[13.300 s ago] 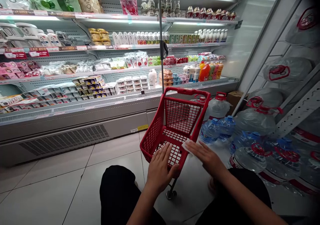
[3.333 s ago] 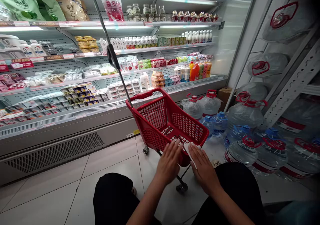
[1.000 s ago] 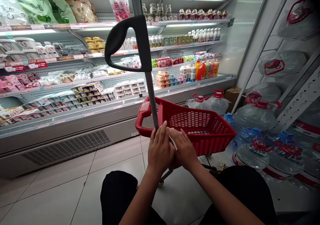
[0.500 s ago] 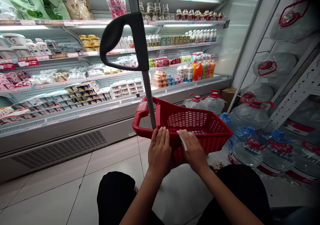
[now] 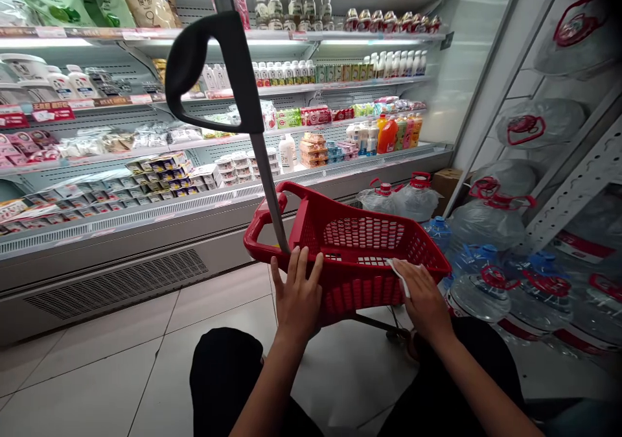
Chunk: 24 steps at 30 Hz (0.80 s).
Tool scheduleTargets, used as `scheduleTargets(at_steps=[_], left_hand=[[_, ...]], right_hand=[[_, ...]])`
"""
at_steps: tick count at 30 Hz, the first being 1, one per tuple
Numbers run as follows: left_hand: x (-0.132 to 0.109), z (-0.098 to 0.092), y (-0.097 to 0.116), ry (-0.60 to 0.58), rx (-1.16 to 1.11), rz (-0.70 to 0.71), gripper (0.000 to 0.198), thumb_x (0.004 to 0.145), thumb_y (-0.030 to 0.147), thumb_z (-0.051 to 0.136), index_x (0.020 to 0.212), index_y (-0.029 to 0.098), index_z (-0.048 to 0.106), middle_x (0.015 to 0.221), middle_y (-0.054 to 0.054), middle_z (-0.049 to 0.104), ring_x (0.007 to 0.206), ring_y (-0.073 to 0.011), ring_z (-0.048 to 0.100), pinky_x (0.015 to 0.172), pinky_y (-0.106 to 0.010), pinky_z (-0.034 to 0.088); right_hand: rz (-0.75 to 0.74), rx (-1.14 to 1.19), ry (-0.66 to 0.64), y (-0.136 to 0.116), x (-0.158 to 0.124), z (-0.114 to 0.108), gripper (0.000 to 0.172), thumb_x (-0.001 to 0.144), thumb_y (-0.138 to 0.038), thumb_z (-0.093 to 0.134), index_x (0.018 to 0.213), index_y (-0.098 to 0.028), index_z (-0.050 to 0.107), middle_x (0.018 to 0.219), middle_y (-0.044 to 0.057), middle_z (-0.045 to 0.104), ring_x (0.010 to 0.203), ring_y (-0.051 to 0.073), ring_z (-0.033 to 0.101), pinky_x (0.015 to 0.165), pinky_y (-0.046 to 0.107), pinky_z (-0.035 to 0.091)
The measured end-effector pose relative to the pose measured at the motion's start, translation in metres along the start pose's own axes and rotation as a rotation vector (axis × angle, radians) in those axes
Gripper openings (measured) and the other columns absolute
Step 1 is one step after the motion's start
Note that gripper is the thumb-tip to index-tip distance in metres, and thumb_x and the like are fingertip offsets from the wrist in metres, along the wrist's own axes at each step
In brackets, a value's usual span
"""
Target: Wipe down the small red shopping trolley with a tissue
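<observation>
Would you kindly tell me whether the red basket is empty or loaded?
Empty: only bare mesh walls and floor show inside the red basket; the right hand presses a white cloth against its rim.

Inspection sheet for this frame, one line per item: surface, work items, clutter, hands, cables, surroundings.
Surface: pale tiled floor; the person crouches on it.
Work items: red basket trolley, no goods seen inside; its grey pole with a black grip leans to the left; white wipe on the basket's near rim.
Clutter: large water jugs crowded on the floor right of the trolley; cardboard box behind them.
Hands: left hand flat on the basket's near wall beside the pole; right hand presses the wipe to the rim.
Cables: nothing seen.
Surroundings: lit chilled shelves of packaged goods ahead; metal rack with more jugs at right.
</observation>
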<state>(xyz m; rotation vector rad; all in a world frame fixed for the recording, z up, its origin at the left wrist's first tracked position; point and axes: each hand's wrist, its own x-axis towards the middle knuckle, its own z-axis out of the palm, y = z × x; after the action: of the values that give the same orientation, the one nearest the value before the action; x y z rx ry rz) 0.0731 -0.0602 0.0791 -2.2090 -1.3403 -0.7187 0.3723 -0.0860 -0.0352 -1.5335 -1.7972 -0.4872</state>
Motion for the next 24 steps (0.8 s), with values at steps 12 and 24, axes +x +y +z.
scheduleTargets(at_steps=[12, 24], left_hand=[[-0.007, 0.031, 0.020, -0.074, -0.018, 0.179, 0.067, 0.093, 0.013, 0.048, 0.160, 0.013, 0.041, 0.167, -0.007, 0.039, 0.155, -0.0227, 0.035, 0.131, -0.044, 0.026], [-0.013, 0.038, 0.019, -0.035, -0.080, 0.127, 0.067, 0.090, 0.012, 0.058, 0.155, 0.026, 0.049, 0.156, -0.006, 0.054, 0.151, -0.0279, 0.041, 0.131, -0.052, 0.026]], right_hand=[[-0.160, 0.105, -0.070, -0.105, 0.042, 0.019, 0.077, 0.096, -0.009, 0.033, 0.169, -0.018, 0.011, 0.167, 0.009, 0.039, 0.155, 0.023, 0.035, 0.128, 0.051, 0.029], [0.127, -0.074, 0.025, 0.015, -0.025, -0.011, 0.062, 0.104, -0.023, 0.034, 0.166, -0.025, 0.030, 0.159, 0.008, 0.052, 0.149, 0.028, 0.046, 0.126, 0.056, 0.030]])
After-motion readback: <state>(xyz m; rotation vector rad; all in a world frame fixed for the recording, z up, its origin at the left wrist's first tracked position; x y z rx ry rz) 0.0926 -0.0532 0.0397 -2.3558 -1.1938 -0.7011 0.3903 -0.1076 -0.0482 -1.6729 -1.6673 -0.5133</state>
